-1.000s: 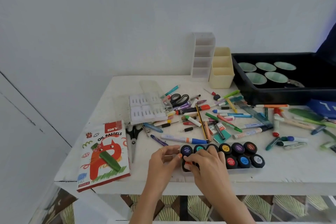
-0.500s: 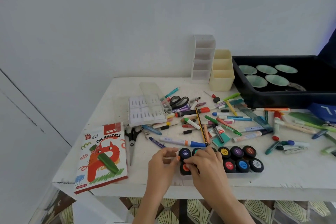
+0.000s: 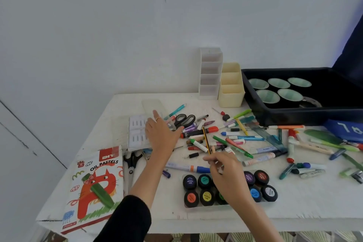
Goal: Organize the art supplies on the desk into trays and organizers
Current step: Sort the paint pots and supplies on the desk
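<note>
Lower centre: paint pots (image 3: 190, 181) in a clear tray at the bench's (image 3: 294, 202) near edge. Right hand (image 3: 227, 177) just above them, fingers curled into a narrow pinch at the near tip of the striped pencil (image 3: 206, 139); could not tell if gripped. Pencil's long axis ran nearly straight up-frame, away from that hand, the nearer one. Left hand (image 3: 160, 133) farther, left of centre, fingers straight, spread over the white case (image 3: 136, 133), holding nothing. Cream organizer (image 3: 230, 92) upper centre, beyond the pile: likely destination.

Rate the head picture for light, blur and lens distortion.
Head view: soft, even daylight with only faint shadows and no glare on the desk; the right hand pinching the pencil is slightly motion-blurred; the wide-angle lens stretches and smears the pens at the right edge.
</note>
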Demonstrator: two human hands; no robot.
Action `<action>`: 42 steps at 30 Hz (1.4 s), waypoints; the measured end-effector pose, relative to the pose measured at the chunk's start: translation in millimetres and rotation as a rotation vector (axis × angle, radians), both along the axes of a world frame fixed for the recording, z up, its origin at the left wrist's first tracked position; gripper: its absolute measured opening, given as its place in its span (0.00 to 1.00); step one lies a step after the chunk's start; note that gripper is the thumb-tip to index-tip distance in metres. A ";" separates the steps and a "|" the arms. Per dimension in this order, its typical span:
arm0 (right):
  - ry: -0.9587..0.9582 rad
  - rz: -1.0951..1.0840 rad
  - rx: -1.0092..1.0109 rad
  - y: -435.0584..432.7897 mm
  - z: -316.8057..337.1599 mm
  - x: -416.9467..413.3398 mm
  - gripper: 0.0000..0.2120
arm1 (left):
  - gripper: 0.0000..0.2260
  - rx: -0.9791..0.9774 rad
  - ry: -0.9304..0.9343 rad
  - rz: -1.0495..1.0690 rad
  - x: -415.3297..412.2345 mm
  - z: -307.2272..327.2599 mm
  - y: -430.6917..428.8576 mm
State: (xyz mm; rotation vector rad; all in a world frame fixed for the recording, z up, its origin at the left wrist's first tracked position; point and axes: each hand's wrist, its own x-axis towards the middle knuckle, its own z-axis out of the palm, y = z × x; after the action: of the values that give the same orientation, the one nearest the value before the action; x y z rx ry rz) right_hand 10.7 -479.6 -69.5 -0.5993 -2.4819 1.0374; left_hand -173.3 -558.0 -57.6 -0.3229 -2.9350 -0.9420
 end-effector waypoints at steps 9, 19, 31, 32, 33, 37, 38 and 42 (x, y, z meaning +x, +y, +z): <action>-0.078 -0.023 -0.105 35.1 0.3 -14.4 0.12 | 0.45 0.167 -0.003 0.106 -13.3 -16.8 6.0; 0.102 -0.150 -0.690 50.5 19.6 -40.0 0.09 | 0.41 0.600 -0.061 -0.215 31.4 23.2 -27.8; 0.535 -0.085 -1.240 86.1 43.2 0.9 0.10 | 0.43 0.528 -0.235 -0.822 89.3 15.2 -77.1; 0.534 -0.101 -1.219 82.8 42.4 9.0 0.09 | 0.41 0.512 -0.213 -0.872 91.9 12.6 -79.2; 0.532 -0.123 -1.204 79.8 40.5 15.8 0.08 | 0.39 0.527 -0.205 -0.907 93.0 9.2 -80.9; 0.555 -0.255 -1.215 65.2 26.9 45.4 0.07 | 0.29 0.884 -0.368 -0.652 111.4 -0.4 -74.1; 0.564 -0.296 -1.208 61.9 22.9 50.5 0.10 | 0.26 0.963 -0.414 -0.495 117.3 -2.9 -69.8; 0.503 -0.453 -1.001 49.0 10.1 67.9 0.17 | 0.18 1.073 -0.504 -0.102 136.7 -14.0 -59.9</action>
State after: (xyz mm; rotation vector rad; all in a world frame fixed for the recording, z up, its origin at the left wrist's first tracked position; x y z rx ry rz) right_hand 78.6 -430.6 -59.4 -0.9527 -1.2016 1.8944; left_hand -36.6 -617.9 -71.6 -0.1733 -2.2274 -2.6704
